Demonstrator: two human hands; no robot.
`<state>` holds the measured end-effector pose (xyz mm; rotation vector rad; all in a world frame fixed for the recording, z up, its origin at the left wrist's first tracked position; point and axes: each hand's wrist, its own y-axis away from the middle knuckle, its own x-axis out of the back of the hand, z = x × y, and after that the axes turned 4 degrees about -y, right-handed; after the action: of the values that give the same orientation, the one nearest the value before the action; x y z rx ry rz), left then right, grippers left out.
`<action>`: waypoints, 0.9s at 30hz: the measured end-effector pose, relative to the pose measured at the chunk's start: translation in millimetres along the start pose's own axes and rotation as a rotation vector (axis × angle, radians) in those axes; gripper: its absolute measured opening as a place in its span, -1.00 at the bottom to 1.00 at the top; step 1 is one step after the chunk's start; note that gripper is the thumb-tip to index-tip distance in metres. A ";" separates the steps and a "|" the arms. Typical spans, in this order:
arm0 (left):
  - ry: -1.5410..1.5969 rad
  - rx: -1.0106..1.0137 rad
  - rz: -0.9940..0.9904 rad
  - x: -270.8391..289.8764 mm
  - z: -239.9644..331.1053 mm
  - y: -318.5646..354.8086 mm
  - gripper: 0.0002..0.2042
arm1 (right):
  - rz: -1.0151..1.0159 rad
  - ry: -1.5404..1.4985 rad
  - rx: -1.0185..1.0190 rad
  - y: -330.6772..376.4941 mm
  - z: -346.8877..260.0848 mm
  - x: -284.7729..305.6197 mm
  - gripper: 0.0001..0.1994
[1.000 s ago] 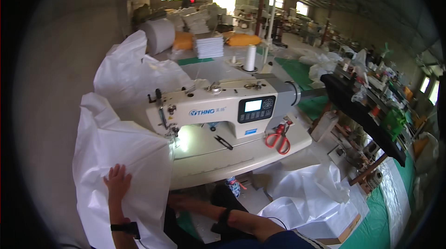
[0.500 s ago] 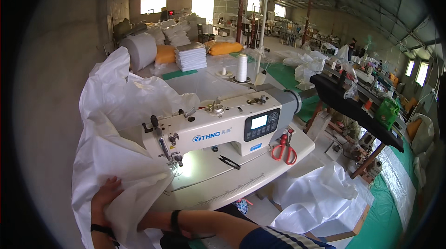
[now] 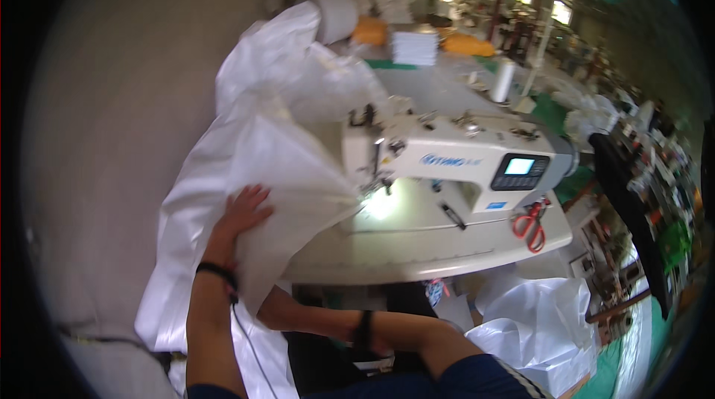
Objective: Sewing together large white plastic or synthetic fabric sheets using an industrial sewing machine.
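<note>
Left hand (image 3: 246, 213) lies flat on the white sheet (image 3: 287, 157), grip open, fingers spread. Right hand (image 3: 277, 309) is partly hidden by the sheet, can't tell its grip. Sheet drapes off the counter's (image 3: 387, 261) left end, corner at the sewing machine's (image 3: 439, 149) needle end.

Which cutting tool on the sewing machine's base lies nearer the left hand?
The black snips, lying left of the red scissors, which are farther from the left hand.

The left hand (image 3: 244, 214) lies palm down, fingers (image 3: 257, 195) loosely spread, left forearm (image 3: 211, 324) stretched forward; the right forearm (image 3: 324, 322) crosses leftward, right hand (image 3: 277, 311) apparently mostly hidden.
</note>
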<state>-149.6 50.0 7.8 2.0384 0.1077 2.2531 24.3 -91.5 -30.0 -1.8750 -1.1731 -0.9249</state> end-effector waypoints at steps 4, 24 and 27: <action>0.065 -0.068 0.066 12.4 30.4 11.3 -0.40 | -0.269 -1.179 -0.068 120.0 -8.7 -24.6 -0.31; -0.125 0.190 0.235 -4.5 106.8 153.8 -0.39 | -0.519 -1.531 -0.553 231.4 -46.0 -3.1 -0.65; -0.026 0.204 0.146 -18.5 83.0 143.8 -0.39 | -0.717 -1.182 -0.521 261.6 -8.5 -29.5 -0.60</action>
<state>-69.2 -96.3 15.1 2.2442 0.2016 2.3894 255.3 -194.4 -104.0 -2.5592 -2.6207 -0.3836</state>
